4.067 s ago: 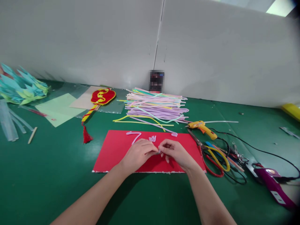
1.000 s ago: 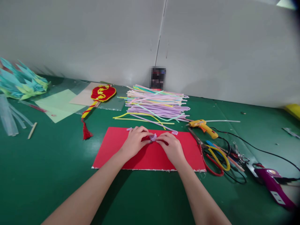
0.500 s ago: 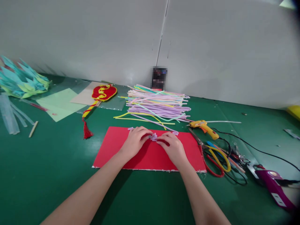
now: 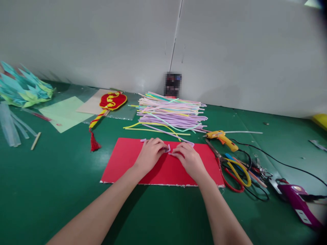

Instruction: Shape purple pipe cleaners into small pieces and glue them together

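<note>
Over a red board (image 4: 122,166), my left hand (image 4: 150,154) pinches a short, bent lilac pipe cleaner (image 4: 168,148) that sticks out past its fingertips. My right hand (image 4: 188,158) faces it a small distance away, thumb and fingers closed on a lilac end just showing at the tips. Whether both ends belong to one pipe cleaner cannot be made out. Partly behind the hands, a lilac curl lies at the board's back edge on the left, and a bent lilac strand reaches the back edge on the right.
Behind the board lies a pile of pastel pipe cleaners (image 4: 173,117). To the right are a yellow glue gun (image 4: 222,139), scissors (image 4: 236,173) and a purple corded tool (image 4: 298,206). A red fan with a tassel (image 4: 113,101) and paper sheets (image 4: 65,114) lie left.
The compact lilac bundle between my fingertips now shows as a bent piece at the left hand and an end at the right. Both hands stay nearly in place.
</note>
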A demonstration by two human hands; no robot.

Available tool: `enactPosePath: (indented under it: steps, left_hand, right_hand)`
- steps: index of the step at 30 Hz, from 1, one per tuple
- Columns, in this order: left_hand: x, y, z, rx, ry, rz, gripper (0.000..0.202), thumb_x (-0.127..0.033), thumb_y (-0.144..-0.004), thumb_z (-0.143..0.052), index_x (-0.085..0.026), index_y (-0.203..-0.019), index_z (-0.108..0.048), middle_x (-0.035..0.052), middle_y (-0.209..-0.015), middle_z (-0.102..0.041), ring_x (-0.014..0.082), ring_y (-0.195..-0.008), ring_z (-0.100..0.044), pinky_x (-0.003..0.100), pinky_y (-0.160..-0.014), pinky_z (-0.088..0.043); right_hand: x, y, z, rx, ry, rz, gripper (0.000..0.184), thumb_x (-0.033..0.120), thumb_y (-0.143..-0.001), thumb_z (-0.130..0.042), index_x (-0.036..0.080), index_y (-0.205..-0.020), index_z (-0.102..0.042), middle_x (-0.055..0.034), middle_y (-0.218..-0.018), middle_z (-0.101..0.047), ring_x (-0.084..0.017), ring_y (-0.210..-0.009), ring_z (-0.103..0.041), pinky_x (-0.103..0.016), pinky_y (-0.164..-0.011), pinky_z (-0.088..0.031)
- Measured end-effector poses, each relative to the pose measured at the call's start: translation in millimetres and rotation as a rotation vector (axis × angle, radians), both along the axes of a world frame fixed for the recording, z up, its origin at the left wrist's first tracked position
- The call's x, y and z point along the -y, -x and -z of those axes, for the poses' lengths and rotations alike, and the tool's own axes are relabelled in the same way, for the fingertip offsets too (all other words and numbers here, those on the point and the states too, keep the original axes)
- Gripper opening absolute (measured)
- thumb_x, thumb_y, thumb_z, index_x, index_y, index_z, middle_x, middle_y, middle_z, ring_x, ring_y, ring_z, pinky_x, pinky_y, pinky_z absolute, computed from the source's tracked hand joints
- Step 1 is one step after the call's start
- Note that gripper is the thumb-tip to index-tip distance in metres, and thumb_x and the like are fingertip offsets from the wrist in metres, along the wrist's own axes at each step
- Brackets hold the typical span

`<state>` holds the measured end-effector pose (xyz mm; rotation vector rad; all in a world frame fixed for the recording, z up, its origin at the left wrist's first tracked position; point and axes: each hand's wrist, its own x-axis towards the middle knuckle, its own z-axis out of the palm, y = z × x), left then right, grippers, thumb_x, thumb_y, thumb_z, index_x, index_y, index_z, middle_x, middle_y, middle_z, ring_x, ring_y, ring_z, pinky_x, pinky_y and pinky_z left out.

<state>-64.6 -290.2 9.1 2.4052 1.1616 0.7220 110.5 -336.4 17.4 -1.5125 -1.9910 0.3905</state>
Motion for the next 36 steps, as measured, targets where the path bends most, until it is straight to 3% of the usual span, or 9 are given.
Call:
enactPosePath:
  steps: [8, 15, 21, 30, 36]
  left_hand:
    - [-3, 1, 1.7, 0.02, 0.025, 0.08, 0.01, -0.024, -0.079, -0.058, -0.024, -0.088, -0.062, -0.0012, -0.091, -0.06, 0.0164, -0.086, -0.05, 0.032, -0.077, -0.036]
    - [-6, 5, 4.5, 0.119, 0.066, 0.098, 0.014, -0.017, -0.079, -0.057, -0.021, -0.093, -0.059, -0.0009, -0.091, -0.065, 0.0154, -0.088, -0.053, 0.033, -0.084, -0.037]
    - [-7, 7, 4.8, 0.127, 0.057, 0.111, 0.014, -0.013, -0.08, -0.054, -0.021, -0.089, -0.06, -0.0004, -0.089, -0.066, 0.0154, -0.084, -0.055, 0.033, -0.082, -0.04]
    - [-5, 5, 5.2, 0.147, 0.042, 0.098, 0.013, -0.016, -0.082, -0.052, -0.021, -0.091, -0.06, 0.0018, -0.089, -0.065, 0.0165, -0.086, -0.056, 0.035, -0.082, -0.042]
    - [-4, 5, 3.1, 0.112, 0.041, 0.109, 0.011, -0.021, -0.08, -0.056, -0.021, -0.09, -0.06, 0.0009, -0.088, -0.064, 0.017, -0.088, -0.055, 0.036, -0.084, -0.04]
  right_hand:
    - [-1, -1, -3.1, -0.072, -0.045, 0.042, 0.011, 0.021, -0.083, -0.051, 0.024, -0.083, -0.062, -0.0029, -0.083, -0.057, -0.018, -0.084, -0.052, -0.03, -0.075, -0.042]
    - [-4, 11, -1.4, 0.083, -0.058, -0.044, 0.014, 0.019, -0.085, -0.048, 0.022, -0.083, -0.061, -0.0034, -0.084, -0.057, -0.018, -0.081, -0.05, -0.029, -0.072, -0.041]
    - [-5, 15, 2.8, 0.153, -0.068, -0.038, 0.012, 0.017, -0.084, -0.049, 0.02, -0.081, -0.06, -0.004, -0.082, -0.057, -0.019, -0.079, -0.049, -0.031, -0.07, -0.041]
    - [-4, 12, 3.9, -0.073, 0.016, 0.058, 0.012, 0.022, -0.081, -0.053, 0.024, -0.087, -0.063, -0.0027, -0.084, -0.062, -0.019, -0.083, -0.055, -0.03, -0.072, -0.044]
    - [-2, 5, 7.5, -0.11, 0.019, 0.06, 0.012, 0.022, -0.081, -0.053, 0.024, -0.085, -0.064, -0.0033, -0.084, -0.062, -0.019, -0.082, -0.056, -0.03, -0.071, -0.045]
